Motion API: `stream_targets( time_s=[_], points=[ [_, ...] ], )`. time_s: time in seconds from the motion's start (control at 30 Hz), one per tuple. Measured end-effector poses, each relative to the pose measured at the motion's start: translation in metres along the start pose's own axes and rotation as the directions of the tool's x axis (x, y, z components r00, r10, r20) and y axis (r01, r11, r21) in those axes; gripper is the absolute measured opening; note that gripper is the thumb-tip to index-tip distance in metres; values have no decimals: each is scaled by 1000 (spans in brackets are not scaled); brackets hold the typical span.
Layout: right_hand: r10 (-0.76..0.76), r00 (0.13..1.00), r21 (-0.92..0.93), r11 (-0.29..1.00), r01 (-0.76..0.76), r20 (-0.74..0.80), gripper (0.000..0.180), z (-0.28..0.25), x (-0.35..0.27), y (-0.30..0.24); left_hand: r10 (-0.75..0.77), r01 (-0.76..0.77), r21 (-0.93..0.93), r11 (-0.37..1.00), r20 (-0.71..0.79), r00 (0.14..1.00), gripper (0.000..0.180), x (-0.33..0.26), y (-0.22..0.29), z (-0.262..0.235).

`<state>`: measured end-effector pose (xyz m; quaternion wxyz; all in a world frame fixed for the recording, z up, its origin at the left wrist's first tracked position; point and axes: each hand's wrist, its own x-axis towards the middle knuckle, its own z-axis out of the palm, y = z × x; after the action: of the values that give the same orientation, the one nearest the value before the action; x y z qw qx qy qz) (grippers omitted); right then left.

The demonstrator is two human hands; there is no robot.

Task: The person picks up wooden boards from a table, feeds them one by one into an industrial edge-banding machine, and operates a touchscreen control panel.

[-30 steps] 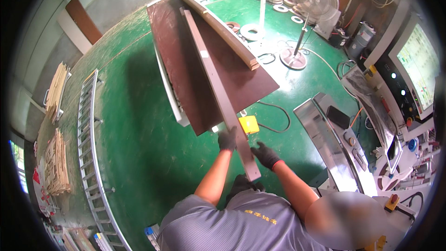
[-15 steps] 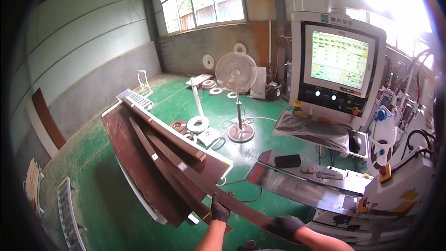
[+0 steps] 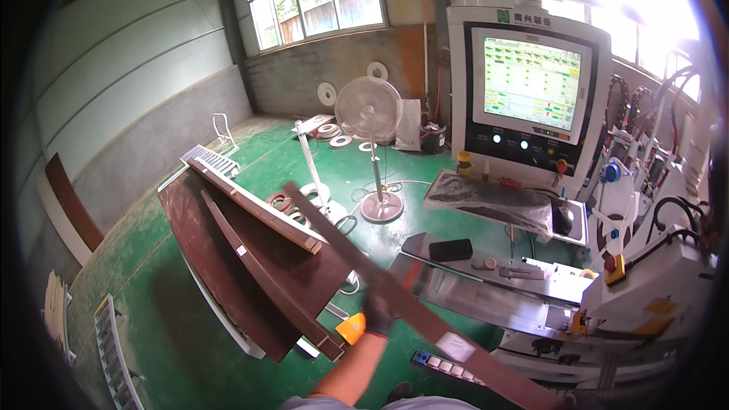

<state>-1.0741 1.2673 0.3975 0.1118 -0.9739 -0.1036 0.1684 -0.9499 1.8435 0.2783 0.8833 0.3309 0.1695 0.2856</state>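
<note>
A long, narrow dark-brown board (image 3: 425,320) runs slantwise across the lower middle, held in the air with its far end up toward the fan. My left hand (image 3: 377,314), in a dark glove, is closed around this board near its middle. A white label (image 3: 456,347) sits on the board's nearer half. My right hand (image 3: 583,399) shows only as a dark patch by the board's near end at the lower right; its fingers cannot be made out. Left of my left hand, more brown boards (image 3: 258,277) lie on a larger brown panel (image 3: 205,258) on a stand.
To the right stands a machine with a lit screen (image 3: 528,83), a covered keyboard shelf (image 3: 486,201) and a metal bed (image 3: 471,288) bearing a black phone (image 3: 451,250). A standing fan (image 3: 369,110) is beyond. A power strip (image 3: 448,367) lies low, beside the board.
The narrow board has come off the stack and swung up to the right, its label now near me. My right hand has moved down and right, almost out of view.
</note>
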Motion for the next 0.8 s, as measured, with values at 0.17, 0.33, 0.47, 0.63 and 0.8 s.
stream_targets(
  time_s=[0.17, 0.33, 0.47, 0.63, 0.8],
  points=[
    [11, 978, 240, 970, 39, -206, 44, 11, 1, -49, -789, 734, 323, 597, 402, 465, 32, -174, -75, 104],
    [249, 965, 165, 958, -233, -85, 46, 41, -50, -42, -780, 727, 297, 619, 347, 521, 42, -131, -93, 100],
    [493, 867, 71, 864, -498, 74, 42, 97, -123, -22, -683, 629, 283, 724, 423, 596, 39, -70, -134, 111],
    [361, 912, 132, 931, -341, -193, 49, 241, -180, 6, -669, 296, 653, 697, 444, 596, 23, -49, -258, 58],
    [578, 806, 208, 779, -591, 129, 46, 310, -249, -26, -719, -436, 828, 352, 537, 440, 32, -118, -270, 109]
  ],
)
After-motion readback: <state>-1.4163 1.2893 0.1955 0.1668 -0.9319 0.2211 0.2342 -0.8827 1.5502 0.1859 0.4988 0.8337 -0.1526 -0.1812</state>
